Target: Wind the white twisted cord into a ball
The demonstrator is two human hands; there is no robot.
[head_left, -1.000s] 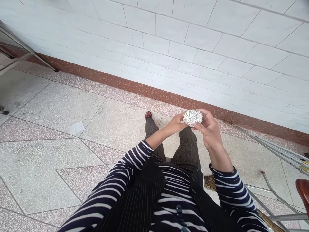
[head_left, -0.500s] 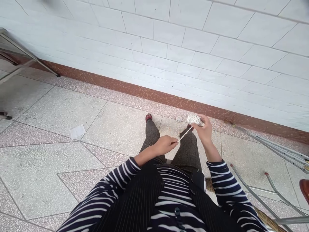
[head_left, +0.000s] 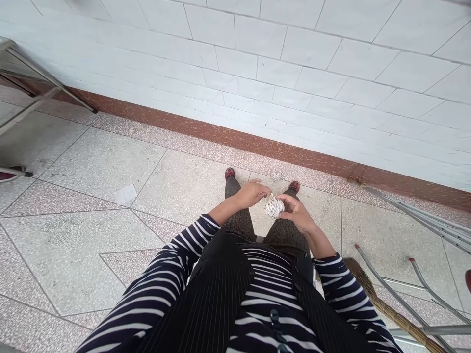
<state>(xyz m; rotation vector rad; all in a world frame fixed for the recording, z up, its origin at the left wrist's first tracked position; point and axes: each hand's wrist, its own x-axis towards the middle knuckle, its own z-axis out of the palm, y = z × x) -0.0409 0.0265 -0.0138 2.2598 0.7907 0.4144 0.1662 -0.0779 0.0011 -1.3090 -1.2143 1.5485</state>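
Observation:
A small ball of white cord [head_left: 274, 207] sits between my two hands, in front of my legs. My right hand [head_left: 295, 214] grips it from the right, thumb below and fingers above. My left hand [head_left: 252, 193] is at the ball's upper left, its fingertips pinched together where the cord meets the ball. The strand itself is mostly hidden by the fingers.
A white tiled wall [head_left: 253, 68] rises ahead. A metal-legged stool [head_left: 47, 73] stands at the left, and a piece of white paper [head_left: 125, 194] lies on the floor. To the right are a straw broom [head_left: 399, 318], metal tubes [head_left: 390, 289] and folded metal legs [head_left: 412, 211].
My right hand has brought the cord ball down and left, close to my left hand. The left hand has risen, and the stretch of cord between the hands has shortened.

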